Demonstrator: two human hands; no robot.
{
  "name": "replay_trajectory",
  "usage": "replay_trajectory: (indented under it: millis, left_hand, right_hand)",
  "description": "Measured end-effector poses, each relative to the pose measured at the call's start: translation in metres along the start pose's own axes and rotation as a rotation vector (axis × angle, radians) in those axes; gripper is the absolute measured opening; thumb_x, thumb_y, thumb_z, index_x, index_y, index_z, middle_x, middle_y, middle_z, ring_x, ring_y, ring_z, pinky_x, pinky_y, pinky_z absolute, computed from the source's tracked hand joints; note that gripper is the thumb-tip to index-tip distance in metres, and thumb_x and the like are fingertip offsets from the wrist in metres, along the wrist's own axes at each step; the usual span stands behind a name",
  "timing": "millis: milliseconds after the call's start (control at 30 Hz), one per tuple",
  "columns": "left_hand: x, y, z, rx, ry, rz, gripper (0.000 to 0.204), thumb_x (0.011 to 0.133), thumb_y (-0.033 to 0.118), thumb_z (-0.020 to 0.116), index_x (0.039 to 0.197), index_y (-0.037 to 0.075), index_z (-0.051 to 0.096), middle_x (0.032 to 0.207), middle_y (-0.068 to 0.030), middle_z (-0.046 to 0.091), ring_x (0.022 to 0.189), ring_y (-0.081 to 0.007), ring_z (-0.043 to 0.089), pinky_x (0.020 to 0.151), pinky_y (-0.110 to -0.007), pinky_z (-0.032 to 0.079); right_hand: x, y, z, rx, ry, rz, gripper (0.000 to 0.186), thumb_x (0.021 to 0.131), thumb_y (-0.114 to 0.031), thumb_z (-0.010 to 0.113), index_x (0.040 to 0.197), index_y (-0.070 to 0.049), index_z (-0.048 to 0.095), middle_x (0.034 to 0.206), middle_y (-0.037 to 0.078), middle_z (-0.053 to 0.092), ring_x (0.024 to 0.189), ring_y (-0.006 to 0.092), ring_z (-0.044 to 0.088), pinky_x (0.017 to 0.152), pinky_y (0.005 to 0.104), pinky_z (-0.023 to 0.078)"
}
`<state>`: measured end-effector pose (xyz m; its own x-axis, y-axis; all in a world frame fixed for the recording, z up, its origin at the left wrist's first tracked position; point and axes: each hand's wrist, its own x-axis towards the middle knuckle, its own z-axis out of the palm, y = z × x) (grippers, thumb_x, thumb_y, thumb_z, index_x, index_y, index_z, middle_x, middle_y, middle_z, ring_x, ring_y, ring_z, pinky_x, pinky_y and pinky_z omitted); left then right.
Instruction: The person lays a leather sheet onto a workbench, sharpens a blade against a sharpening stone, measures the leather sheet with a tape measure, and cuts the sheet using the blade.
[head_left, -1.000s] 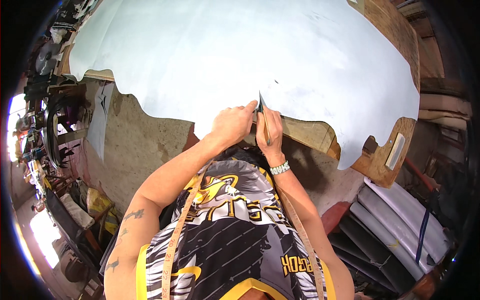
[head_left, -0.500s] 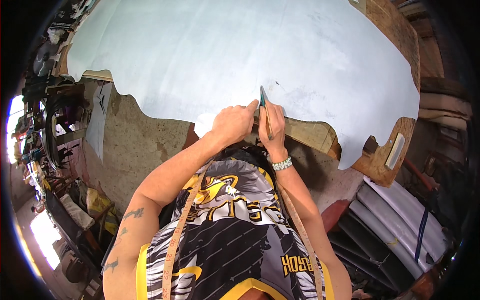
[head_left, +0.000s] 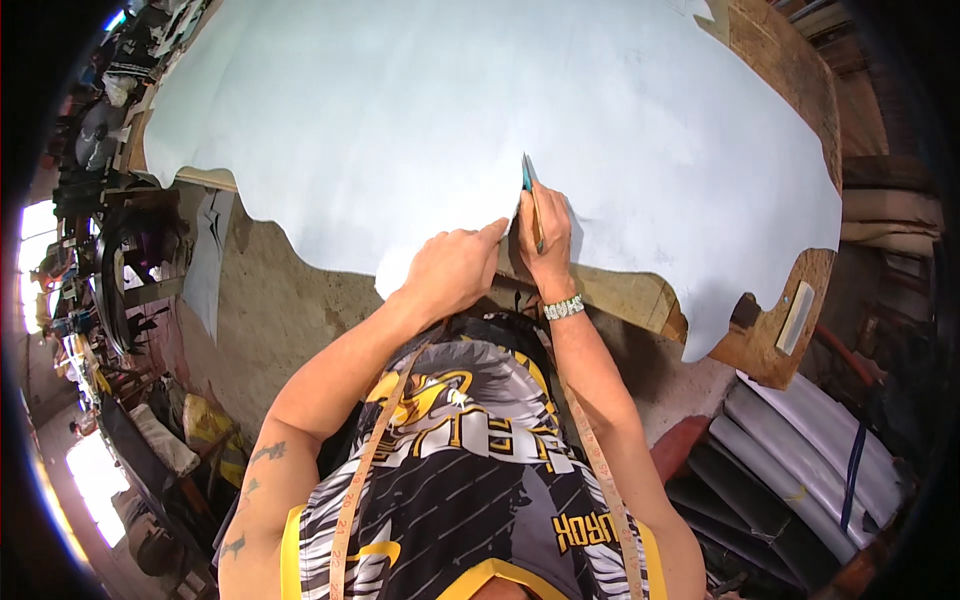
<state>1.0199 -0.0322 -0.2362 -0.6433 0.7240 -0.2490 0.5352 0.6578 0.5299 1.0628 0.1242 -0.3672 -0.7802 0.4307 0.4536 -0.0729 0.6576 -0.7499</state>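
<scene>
A large pale blue-grey sheet of leather [head_left: 400,130] with a wavy edge covers the work table. My right hand [head_left: 548,232], wearing a metal-banded watch [head_left: 564,307], is closed around scissors [head_left: 526,172] with a dark pointed tip and teal and brown parts. Their tip points away from me over the leather, and a slit runs back from them to the near edge. Left of this slit, my left hand [head_left: 455,268] rests on the leather with its index finger stretched toward the scissors. Its other fingers are partly curled, and the thumb is hidden.
The wooden table [head_left: 790,345] shows beyond the leather's right side, with a pale flat bar [head_left: 794,318] on it. Grey rolls [head_left: 800,440] lie below at right. A narrow pale strip [head_left: 208,265] hangs at left, near cluttered shelves. A tape measure [head_left: 350,500] hangs over my chest.
My right hand and the scissors have moved a little farther into the leather, and the slit behind them looks longer. My left hand has shifted slightly left and nearer to me.
</scene>
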Motion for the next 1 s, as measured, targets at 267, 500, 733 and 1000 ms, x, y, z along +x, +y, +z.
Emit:
replay_trajectory:
  millis: [267,500,733,1000]
  left_hand:
    - [0.003,-0.003,-0.031,-0.093,-0.027,-0.014,0.037,0.095,0.012,0.054,0.128,-0.001,0.065,0.083,-0.0269,0.069,0.079,-0.045,0.068,0.078,-0.052,0.053]
    - [0.01,-0.004,-0.025,-0.084,-0.092,-0.009,0.037,0.096,0.012,0.055,0.129,-0.001,0.063,0.083,-0.0271,0.07,0.078,-0.0453,0.068,0.077,-0.052,0.054]
    - [0.013,-0.007,-0.028,-0.075,-0.118,0.029,0.037,0.097,0.012,0.055,0.13,-0.002,0.062,0.083,-0.0269,0.07,0.078,-0.0451,0.068,0.077,-0.053,0.054]
    - [0.012,-0.012,-0.032,-0.111,-0.184,0.017,0.038,0.097,0.013,0.055,0.131,-0.001,0.062,0.084,-0.0269,0.07,0.078,-0.0445,0.069,0.077,-0.053,0.054]
  right_hand:
    - [-0.003,-0.012,-0.02,0.034,-0.047,0.029,0.028,0.101,-0.011,0.058,0.122,0.007,0.064,0.103,0.022,0.068,0.091,0.0379,0.064,0.078,0.0451,0.053]
    - [-0.006,-0.019,-0.018,0.035,-0.083,0.092,0.027,0.101,-0.01,0.058,0.121,0.007,0.063,0.104,0.023,0.068,0.094,0.0399,0.063,0.082,0.046,0.051]
    - [0.02,-0.018,-0.01,0.016,-0.063,0.073,0.022,0.099,-0.006,0.059,0.116,0.007,0.062,0.097,0.022,0.065,0.09,0.0407,0.06,0.08,0.0475,0.049]
    - [0.0,-0.024,-0.01,0.001,-0.109,0.109,0.027,0.099,-0.006,0.058,0.122,0.009,0.062,0.104,0.025,0.066,0.093,0.0423,0.06,0.082,0.0478,0.05]
